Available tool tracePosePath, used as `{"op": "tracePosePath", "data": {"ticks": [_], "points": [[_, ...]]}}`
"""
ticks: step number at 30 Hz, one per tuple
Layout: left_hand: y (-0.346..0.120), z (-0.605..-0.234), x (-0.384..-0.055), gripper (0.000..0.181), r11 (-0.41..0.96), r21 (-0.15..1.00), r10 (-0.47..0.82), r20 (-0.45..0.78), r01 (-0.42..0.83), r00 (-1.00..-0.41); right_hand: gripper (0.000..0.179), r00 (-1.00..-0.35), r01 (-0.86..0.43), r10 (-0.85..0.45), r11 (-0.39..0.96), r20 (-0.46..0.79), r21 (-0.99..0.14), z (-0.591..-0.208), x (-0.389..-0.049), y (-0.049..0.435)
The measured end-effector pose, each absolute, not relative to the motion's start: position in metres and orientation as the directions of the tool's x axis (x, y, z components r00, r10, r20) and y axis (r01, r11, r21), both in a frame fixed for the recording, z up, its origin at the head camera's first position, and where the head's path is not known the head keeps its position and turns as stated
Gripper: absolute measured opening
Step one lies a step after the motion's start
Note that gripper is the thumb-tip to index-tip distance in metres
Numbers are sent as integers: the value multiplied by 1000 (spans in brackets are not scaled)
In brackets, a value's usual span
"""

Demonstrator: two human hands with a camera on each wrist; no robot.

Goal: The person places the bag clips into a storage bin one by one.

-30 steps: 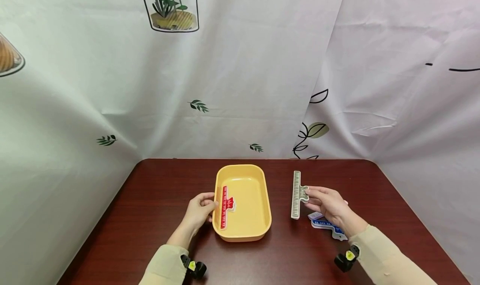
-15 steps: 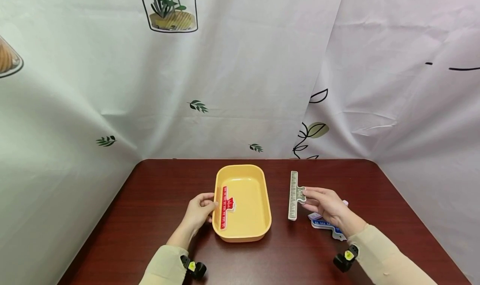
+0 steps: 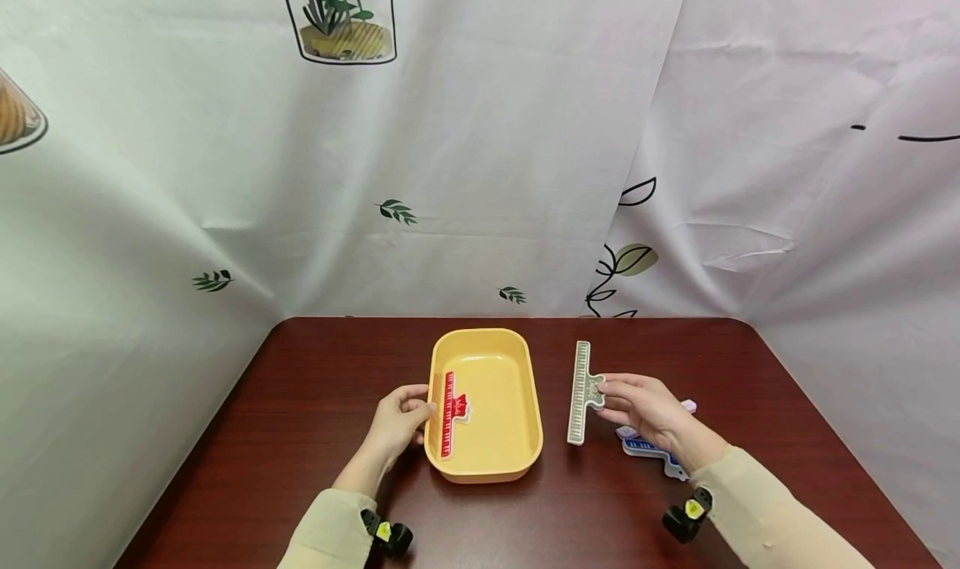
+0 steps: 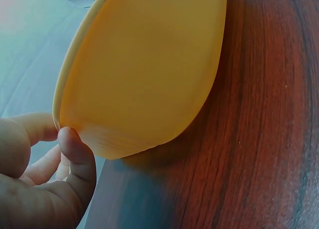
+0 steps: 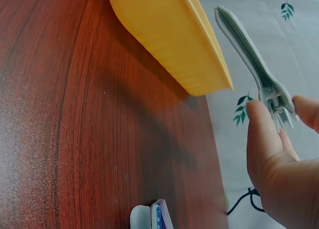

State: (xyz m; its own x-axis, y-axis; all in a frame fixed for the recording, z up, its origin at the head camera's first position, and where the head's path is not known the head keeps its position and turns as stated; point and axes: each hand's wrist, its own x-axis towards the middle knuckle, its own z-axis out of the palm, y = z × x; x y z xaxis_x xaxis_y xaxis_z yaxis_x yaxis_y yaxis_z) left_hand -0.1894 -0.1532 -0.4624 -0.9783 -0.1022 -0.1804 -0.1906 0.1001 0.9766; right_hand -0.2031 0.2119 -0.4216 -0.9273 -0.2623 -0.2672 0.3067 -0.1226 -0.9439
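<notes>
A yellow tray (image 3: 498,475) sits mid-table, and a red clip (image 3: 448,415) with a piano-key pattern lies along the left side inside it. My left hand (image 3: 397,423) pinches the tray's left rim between thumb and fingers; the left wrist view shows the thumb (image 4: 77,154) at the rim. My right hand (image 3: 648,411) pinches a grey-green clip (image 3: 580,394) by its handle, holding it above the table, right of the tray. In the right wrist view this clip (image 5: 249,54) appears edge-on, its long jaw pointing away from the fingers.
Beneath my right hand lie a blue clip (image 3: 652,451) and a pale purple clip (image 3: 688,406), both partly hidden by the hand. The dark red wooden table (image 3: 337,361) ends at a white printed curtain (image 3: 465,177) behind it.
My right hand has moved slightly left with the grey-green clip, closer to the tray. The left hand, the tray and the red clip have stayed in place.
</notes>
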Motion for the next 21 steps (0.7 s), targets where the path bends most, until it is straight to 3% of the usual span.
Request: {"op": "tracePosePath", "data": {"ticks": [21], "points": [[-154,-465,-191,40,110,975,-110,-183,-195,-977,40,-918,317,-267,-47,-294,-947,-421,-202,199]]}}
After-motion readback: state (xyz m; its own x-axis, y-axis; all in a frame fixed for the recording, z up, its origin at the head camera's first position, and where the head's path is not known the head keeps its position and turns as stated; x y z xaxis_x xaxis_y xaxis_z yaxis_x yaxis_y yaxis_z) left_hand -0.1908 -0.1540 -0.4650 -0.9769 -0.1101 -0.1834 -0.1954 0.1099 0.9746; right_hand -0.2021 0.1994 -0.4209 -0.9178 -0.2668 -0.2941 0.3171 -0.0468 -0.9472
